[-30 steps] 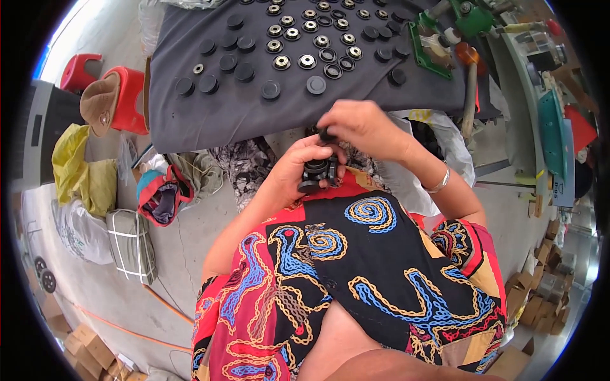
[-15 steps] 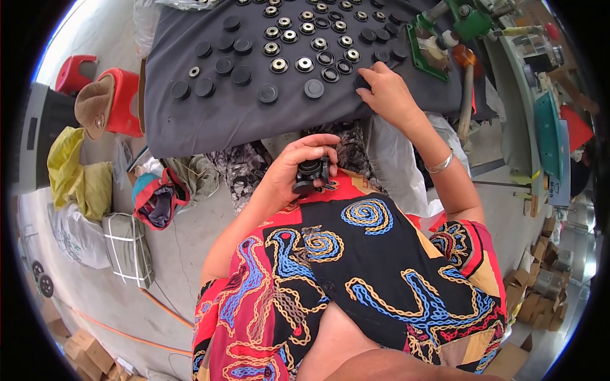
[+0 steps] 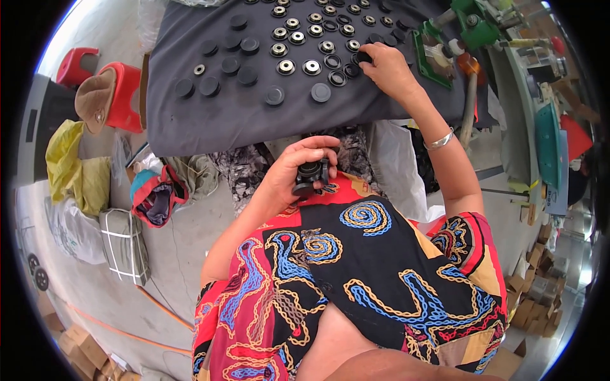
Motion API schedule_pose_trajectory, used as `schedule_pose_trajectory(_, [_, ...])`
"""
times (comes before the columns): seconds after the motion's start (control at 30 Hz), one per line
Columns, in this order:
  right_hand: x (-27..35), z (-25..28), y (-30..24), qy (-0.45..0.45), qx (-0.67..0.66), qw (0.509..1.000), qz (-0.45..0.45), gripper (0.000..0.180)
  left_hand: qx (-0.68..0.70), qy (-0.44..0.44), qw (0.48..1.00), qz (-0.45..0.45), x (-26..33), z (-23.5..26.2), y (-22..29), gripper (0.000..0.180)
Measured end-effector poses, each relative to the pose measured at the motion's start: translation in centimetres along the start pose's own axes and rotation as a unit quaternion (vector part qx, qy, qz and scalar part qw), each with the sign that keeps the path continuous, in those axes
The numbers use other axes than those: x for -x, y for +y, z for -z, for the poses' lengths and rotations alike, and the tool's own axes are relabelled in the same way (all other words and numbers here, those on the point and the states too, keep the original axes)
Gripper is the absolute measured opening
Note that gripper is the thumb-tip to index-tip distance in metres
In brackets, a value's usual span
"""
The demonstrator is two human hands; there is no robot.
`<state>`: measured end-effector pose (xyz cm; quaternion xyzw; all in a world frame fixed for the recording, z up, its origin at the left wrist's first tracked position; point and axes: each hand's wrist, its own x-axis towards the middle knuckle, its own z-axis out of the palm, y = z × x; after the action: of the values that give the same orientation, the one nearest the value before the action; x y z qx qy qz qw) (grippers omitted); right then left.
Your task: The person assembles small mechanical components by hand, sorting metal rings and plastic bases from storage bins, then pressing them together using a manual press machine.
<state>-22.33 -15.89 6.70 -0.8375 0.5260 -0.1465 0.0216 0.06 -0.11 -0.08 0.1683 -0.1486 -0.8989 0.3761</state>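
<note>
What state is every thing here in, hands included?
Left hand: curled around dark parts.
Right hand: fingertips on a black disc.
Grey cloth: spread out, creased.
Grey disc: lying flat.
Beige hat: resting on or against the red stool.
Grey-green bundle: strapped up.
Bracelet: worn on the right wrist.

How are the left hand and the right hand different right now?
The left hand holds a dark part near the shirt; the right hand has a black cap at its fingertips, over the cloth.
The right wrist has a silver bracelet; the left wrist shows none.
Both hands are bare.
</note>
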Motion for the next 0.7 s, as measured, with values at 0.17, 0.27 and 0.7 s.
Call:
schedule_pose_trajectory(0.17, [-0.7,0.1,-0.6,-0.030,0.045,0.999,-0.005,0.024,0.011,0.001,1.000,-0.001,0.1,0.2,0.0,0.042])
schedule_pose_trajectory(0.27, [-0.9,-0.1,-0.3,-0.037,0.078,0.996,-0.016,0.022,0.008,0.006,1.000,0.000,0.1,0.2,0.0,0.041])
schedule_pose_trajectory(0.7, [5.8,2.4,-9.5,-0.090,-0.250,0.938,0.224,0.026,0.126,0.138,0.981,0.041,-0.4,0.5,-0.7,0.025])
